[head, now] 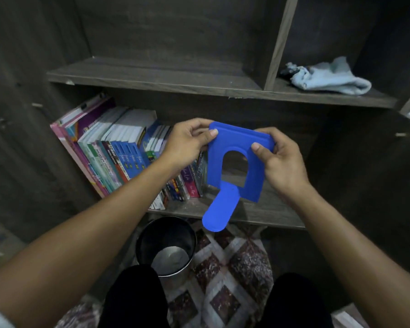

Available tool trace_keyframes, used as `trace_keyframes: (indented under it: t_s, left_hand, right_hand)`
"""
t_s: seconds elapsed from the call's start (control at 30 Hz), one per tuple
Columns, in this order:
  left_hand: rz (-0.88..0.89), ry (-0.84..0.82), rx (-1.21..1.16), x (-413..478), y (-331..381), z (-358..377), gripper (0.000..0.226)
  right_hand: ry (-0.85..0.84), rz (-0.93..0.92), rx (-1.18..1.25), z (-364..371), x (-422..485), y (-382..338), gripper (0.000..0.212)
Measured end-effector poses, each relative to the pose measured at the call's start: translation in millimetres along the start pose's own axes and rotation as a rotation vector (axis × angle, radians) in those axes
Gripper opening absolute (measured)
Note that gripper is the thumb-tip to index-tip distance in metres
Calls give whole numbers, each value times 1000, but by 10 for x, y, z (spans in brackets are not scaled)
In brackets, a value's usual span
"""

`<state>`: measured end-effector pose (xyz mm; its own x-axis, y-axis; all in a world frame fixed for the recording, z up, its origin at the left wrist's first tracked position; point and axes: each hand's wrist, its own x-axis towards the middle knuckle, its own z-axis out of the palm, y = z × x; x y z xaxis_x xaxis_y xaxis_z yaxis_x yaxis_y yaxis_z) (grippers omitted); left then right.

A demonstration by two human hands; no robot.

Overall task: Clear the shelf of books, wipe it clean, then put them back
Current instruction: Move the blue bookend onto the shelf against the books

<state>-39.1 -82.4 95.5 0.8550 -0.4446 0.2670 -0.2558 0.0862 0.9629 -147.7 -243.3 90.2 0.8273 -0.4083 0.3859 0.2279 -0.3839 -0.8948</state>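
Black-clad knees fill the near edge, with both forearms reaching out above them toward the dark wooden shelf unit. On the floor at its foot lies a patterned rug.

On the lower shelf the books stand packed at the left and lean leftward; the right half of that board shows nothing propping them. The row looks loose, so pulling volumes from the left could let the right-hand ones slide flat or spill off the near lip.

A metal bin stands on the floor just below the shelf edge. The blue bookend is held in the air in front of the books, its tongue hanging down above the bin. The left hand pinches its top left corner and the right hand pinches its right edge, thumbs on the near face. These are light edge grips on smooth plastic; a slip would likely drop it toward the bin.

A pale blue cloth lies crumpled in the upper right compartment, well apart from both hands.
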Motion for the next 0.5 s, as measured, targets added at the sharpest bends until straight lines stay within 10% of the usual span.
trace_keyframes:
  t_s: [0.23,0.5]
  left_hand:
    - [66,-102,963,408,-487,-378,27]
    - [165,-275,1510,490,-988,-535,64]
  right_hand:
    - [292,151,-103,253,149,750,27]
    - [386,261,-19,697,276,1210,38]
